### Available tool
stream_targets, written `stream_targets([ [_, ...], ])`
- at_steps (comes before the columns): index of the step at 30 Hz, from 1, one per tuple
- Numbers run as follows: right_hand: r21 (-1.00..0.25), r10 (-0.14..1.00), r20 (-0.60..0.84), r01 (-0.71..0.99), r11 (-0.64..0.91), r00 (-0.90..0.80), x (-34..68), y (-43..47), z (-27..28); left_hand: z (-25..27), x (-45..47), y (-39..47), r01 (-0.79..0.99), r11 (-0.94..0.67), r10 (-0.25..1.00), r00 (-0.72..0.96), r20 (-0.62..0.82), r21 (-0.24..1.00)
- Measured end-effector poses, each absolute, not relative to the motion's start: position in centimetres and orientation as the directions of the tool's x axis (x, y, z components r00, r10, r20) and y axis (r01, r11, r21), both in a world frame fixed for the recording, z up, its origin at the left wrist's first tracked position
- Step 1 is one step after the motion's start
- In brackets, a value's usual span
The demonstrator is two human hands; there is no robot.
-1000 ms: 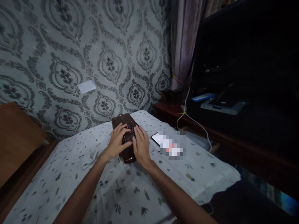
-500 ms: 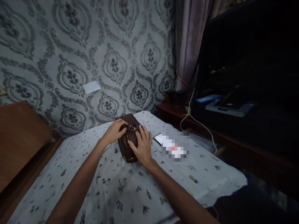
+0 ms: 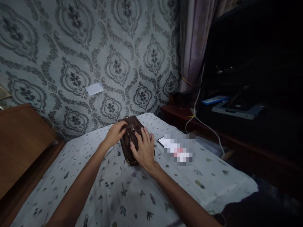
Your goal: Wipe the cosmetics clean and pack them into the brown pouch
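Note:
A dark brown handbag (image 3: 130, 151) with metal fittings lies on a white sheet (image 3: 123, 189) printed with small plants. At its upper left side, my left hand (image 3: 115, 133) is closed, with fingertips pinching the end of a brown strap (image 3: 132, 125) that crosses the bag. My right hand (image 3: 145, 149) rests on the bag's right side with its fingers spread, pressing against the leather. Part of the bag is hidden under both hands.
A phone (image 3: 161, 141), mostly blurred out, lies right of the bag. A wooden board (image 3: 21, 142) stands at the left. White cable (image 3: 208, 126) hangs before a dark cabinet at the right. Patterned wallpaper (image 3: 118, 69) covers the wall behind.
The strap, curved in a loop before, is now drawn straighter to the left by my left hand. My right hand stays on the bag. The view has shifted slightly.

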State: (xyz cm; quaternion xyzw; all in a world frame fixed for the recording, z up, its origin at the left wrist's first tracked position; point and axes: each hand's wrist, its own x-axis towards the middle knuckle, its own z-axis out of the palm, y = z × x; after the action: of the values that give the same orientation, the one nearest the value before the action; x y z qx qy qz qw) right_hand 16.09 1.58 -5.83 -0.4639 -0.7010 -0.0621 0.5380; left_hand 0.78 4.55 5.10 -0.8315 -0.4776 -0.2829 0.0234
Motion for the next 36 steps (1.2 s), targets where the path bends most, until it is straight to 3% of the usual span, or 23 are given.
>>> stream_targets([
  [6, -0.414, 0.613, 0.79, 0.736, 0.535, -0.001, 15.7, 1.8, -5.3, 4.6, 1.1, 4.6, 0.82, -0.528, 0.768, 0.351, 0.536, 0.219],
  [14, -0.423, 0.608, 0.794, 0.705, 0.569, -0.015, 16.0, 2.0, -5.7, 3.9, 0.8, 5.8, 0.892, -0.388, 0.793, 0.194, 0.578, 0.232],
  [20, -0.378, 0.546, 0.837, 0.738, 0.559, 0.015, 15.6, 2.2, -5.9, 3.2, 1.3, 5.5, 0.897, -0.383, 0.745, 0.158, 0.648, 0.222],
  [31, -0.376, 0.546, 0.838, 0.737, 0.561, 0.012, 15.8, 2.2, -5.8, 2.8, 2.2, 3.0, 0.864, -0.484, 0.684, 0.276, 0.676, 0.137],
  [36, -0.371, 0.545, 0.838, 0.747, 0.551, 0.014, 15.8, 2.1, -5.8, 3.4, 2.3, 2.8, 0.871, -0.483, 0.708, 0.332, 0.623, 0.085],
])
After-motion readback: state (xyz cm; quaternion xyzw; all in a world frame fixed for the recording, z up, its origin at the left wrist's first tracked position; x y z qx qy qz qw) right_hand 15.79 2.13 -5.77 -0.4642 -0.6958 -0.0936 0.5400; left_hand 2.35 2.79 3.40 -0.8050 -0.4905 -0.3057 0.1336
